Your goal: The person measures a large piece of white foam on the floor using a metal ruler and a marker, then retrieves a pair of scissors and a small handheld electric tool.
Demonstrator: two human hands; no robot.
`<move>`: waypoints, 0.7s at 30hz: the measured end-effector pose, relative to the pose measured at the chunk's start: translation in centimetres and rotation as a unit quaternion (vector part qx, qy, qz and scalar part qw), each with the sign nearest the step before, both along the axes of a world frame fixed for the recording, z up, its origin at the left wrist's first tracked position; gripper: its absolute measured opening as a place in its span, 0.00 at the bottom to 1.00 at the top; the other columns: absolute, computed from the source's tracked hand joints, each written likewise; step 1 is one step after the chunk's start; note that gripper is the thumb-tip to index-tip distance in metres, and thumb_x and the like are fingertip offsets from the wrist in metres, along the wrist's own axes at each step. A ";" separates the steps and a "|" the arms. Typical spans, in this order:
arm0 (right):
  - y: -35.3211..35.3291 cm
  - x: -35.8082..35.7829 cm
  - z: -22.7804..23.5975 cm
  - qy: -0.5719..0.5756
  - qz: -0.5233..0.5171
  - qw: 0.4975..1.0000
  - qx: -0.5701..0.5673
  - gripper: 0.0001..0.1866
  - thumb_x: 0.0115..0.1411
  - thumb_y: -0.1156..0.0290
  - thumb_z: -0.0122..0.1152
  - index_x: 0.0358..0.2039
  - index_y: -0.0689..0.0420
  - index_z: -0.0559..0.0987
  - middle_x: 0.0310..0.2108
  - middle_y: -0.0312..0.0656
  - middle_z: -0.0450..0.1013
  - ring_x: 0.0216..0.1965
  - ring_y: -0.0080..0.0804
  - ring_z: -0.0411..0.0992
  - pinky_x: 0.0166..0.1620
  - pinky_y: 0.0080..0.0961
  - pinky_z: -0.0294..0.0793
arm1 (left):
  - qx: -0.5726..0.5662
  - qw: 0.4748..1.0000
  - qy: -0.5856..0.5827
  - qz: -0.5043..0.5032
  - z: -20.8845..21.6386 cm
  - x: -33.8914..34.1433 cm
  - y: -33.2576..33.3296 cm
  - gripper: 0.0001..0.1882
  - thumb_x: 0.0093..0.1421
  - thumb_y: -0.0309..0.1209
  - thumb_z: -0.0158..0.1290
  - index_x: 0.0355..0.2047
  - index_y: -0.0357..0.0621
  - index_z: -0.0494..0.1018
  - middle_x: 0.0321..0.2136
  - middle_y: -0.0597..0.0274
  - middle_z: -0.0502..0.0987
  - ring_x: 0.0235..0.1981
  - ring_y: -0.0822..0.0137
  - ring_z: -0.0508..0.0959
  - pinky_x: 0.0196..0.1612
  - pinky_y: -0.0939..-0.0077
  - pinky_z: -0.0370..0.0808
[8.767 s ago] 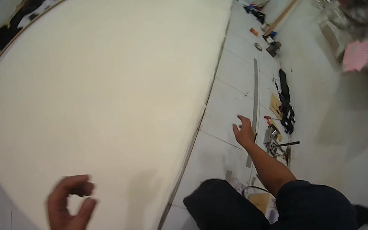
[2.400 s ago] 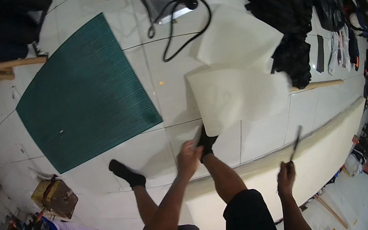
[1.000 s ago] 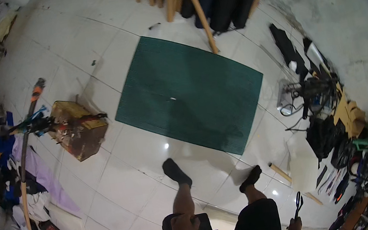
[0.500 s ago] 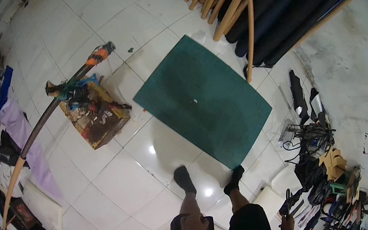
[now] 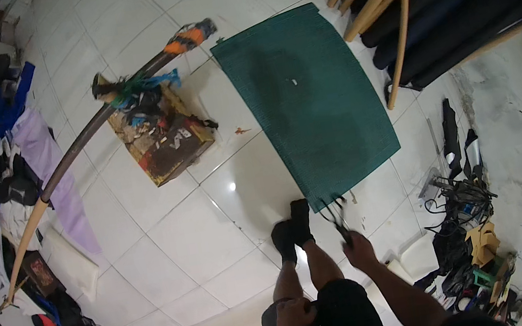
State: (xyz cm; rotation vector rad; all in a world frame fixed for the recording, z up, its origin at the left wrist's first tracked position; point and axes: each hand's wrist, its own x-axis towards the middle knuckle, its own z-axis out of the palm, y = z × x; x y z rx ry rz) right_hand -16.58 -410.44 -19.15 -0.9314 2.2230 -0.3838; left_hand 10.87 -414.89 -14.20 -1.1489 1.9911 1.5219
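Observation:
My right hand [image 5: 358, 250] is closed around a dark, slender pronged tool [image 5: 337, 221], blurred so that I cannot tell its exact kind. Its prongs reach to the near corner of a dark green ridged mat [image 5: 327, 103], which lies flat on the white tiles; I cannot tell whether they touch it. A small pale bit [image 5: 294, 81] lies on the mat. My left hand [image 5: 293, 316] rests over my left thigh by the black shorts [image 5: 346, 318], fingers curled; what they may hold is hidden. Both my feet, in black socks, stand beside the mat's near corner.
Left of the mat stands a worn box [image 5: 183, 150] with a long curved pole [image 5: 81, 139] lying across it. Fabric scraps [image 5: 45, 171] pile up at the left. Wooden sticks and dark rolls [image 5: 457, 54] lie at the back right. Cables and odds and ends [image 5: 465, 205] clutter the right wall.
My right hand has swung forward and left, bringing the tool to the mat's near corner. The mat appears turned and shifted right in view. My feet have come together; my left hand stays by the thigh.

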 end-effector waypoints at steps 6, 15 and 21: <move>-24.9 4.0 -9.6 -0.041 0.246 0.962 -0.110 0.15 0.61 0.64 0.56 0.45 0.58 0.72 0.34 0.48 0.74 0.38 0.50 0.72 0.38 0.45 0.70 | 0.009 0.995 -0.078 0.054 -0.5 -0.1 1.1 0.18 0.51 0.46 0.54 0.32 0.44 0.77 0.30 0.53 0.80 0.38 0.54 0.79 0.47 0.56 0.68; -47.6 14.1 -16.6 -0.025 0.347 0.896 -0.277 0.16 0.58 0.69 0.58 0.48 0.57 0.74 0.35 0.50 0.75 0.37 0.49 0.74 0.44 0.40 0.72 | 0.100 0.955 -0.121 0.251 0.2 -1.3 2.8 0.19 0.52 0.47 0.54 0.36 0.45 0.76 0.39 0.53 0.79 0.48 0.57 0.76 0.56 0.56 0.61; -51.4 14.8 -17.9 0.133 0.469 0.827 -0.279 0.17 0.54 0.69 0.63 0.45 0.55 0.76 0.36 0.49 0.70 0.41 0.49 0.70 0.43 0.43 0.71 | 0.105 0.931 -0.109 0.331 0.2 -1.8 5.5 0.18 0.53 0.46 0.54 0.35 0.44 0.75 0.37 0.54 0.80 0.46 0.56 0.76 0.54 0.56 0.62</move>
